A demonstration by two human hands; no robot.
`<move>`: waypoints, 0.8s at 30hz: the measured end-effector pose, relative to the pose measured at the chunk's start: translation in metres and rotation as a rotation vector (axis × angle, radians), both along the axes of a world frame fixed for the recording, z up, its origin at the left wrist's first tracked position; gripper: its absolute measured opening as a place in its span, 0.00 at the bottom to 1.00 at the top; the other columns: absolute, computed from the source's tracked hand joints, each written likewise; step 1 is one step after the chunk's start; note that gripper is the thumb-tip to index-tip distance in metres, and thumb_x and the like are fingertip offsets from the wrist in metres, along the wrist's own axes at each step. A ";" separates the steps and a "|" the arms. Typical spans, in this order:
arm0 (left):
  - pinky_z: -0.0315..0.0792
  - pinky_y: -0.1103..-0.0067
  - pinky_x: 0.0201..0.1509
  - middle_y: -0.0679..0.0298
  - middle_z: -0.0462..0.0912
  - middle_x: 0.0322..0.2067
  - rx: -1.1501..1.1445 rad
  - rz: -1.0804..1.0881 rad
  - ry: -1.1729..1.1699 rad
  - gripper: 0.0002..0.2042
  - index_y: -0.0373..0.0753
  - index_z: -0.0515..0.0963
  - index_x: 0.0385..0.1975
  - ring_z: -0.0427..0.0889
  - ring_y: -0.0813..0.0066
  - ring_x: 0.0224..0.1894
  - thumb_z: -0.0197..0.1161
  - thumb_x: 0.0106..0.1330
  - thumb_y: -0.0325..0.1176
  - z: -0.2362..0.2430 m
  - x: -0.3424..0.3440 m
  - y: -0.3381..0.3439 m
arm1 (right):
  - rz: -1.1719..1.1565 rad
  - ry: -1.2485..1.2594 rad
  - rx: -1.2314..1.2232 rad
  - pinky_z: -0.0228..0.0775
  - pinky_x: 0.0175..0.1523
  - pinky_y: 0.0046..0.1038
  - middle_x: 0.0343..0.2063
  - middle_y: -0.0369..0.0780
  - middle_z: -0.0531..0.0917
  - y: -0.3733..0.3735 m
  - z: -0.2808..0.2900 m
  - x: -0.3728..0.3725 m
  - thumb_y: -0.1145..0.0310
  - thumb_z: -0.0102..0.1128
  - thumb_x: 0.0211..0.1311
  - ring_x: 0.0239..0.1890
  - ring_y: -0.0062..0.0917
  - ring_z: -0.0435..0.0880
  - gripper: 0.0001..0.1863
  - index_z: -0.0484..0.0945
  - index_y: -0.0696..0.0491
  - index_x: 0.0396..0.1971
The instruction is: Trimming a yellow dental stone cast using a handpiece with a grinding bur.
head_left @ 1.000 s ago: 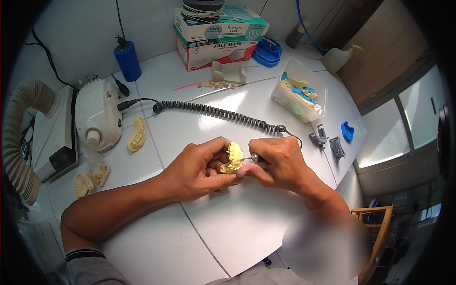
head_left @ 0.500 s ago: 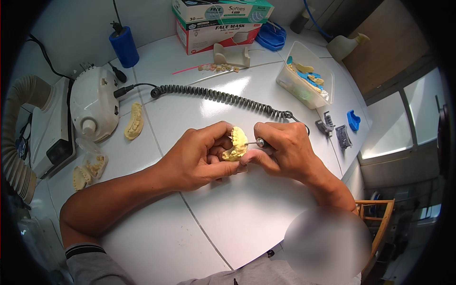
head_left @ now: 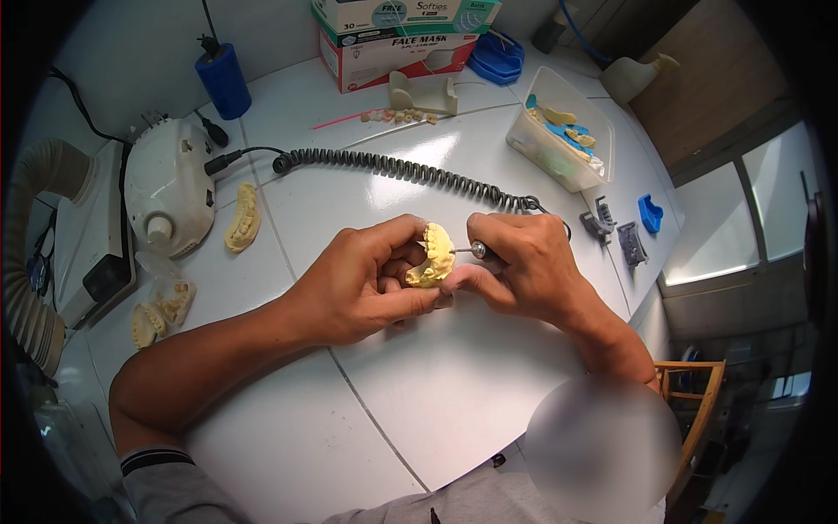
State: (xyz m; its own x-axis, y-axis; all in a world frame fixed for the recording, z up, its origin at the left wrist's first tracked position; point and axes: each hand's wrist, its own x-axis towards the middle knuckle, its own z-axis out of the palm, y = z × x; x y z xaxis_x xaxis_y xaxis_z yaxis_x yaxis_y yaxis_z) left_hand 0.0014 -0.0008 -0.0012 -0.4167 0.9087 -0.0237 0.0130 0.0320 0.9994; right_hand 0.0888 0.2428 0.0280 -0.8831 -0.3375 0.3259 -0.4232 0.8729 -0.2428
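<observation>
My left hand grips a yellow plaster dental cast by its sides, fingers curled around it. My right hand is wrapped around a metal rotary handpiece, whose thin shank points left and reaches the cast's right side. My right thumb rests against the lower part of the cast. A black coiled cable runs behind both hands from a white control unit and drops behind my right hand. Another yellow cast lies beside the unit.
Around me are a ribbed hose, pale casts with a bag, a blue cylinder, boxes, a blue tray, small tooth pieces, a plastic tub, grey pieces and a spray bottle.
The whole view has shifted, so the bench and both hands appear higher in the picture. Both hands keep their grips on the cast and handpiece, with little visible change between them.
</observation>
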 end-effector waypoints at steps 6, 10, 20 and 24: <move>0.82 0.79 0.55 0.59 0.87 0.48 -0.004 -0.008 -0.005 0.22 0.29 0.73 0.63 0.88 0.77 0.51 0.70 0.73 0.25 0.000 -0.001 0.000 | 0.007 0.015 -0.016 0.66 0.21 0.33 0.14 0.38 0.78 0.001 -0.001 -0.001 0.38 0.73 0.64 0.14 0.31 0.78 0.30 0.77 0.52 0.24; 0.82 0.79 0.56 0.60 0.86 0.48 -0.043 -0.010 0.004 0.22 0.29 0.73 0.63 0.87 0.78 0.51 0.70 0.73 0.25 0.000 -0.001 0.000 | 0.008 -0.018 0.001 0.66 0.21 0.33 0.15 0.38 0.79 0.001 -0.001 -0.001 0.38 0.73 0.64 0.14 0.31 0.78 0.30 0.77 0.52 0.24; 0.82 0.79 0.57 0.61 0.86 0.49 -0.075 -0.035 -0.053 0.23 0.29 0.72 0.64 0.87 0.78 0.51 0.70 0.73 0.25 0.007 -0.002 0.000 | -0.006 -0.008 -0.012 0.66 0.21 0.34 0.14 0.38 0.78 0.002 -0.002 -0.001 0.38 0.74 0.64 0.14 0.32 0.78 0.30 0.77 0.51 0.24; 0.82 0.79 0.56 0.61 0.86 0.48 0.000 -0.018 -0.001 0.23 0.29 0.72 0.65 0.87 0.78 0.50 0.69 0.73 0.25 -0.003 -0.001 0.000 | 0.004 -0.046 0.027 0.66 0.21 0.33 0.14 0.37 0.78 0.000 -0.001 0.000 0.38 0.74 0.63 0.14 0.32 0.79 0.30 0.77 0.51 0.25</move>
State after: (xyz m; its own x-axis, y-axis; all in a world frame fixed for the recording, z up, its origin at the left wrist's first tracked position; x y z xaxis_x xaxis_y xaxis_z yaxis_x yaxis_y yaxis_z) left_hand 0.0002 -0.0012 -0.0046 -0.4003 0.9160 -0.0243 0.0123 0.0319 0.9994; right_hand 0.0890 0.2424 0.0271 -0.8956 -0.3488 0.2761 -0.4155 0.8777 -0.2387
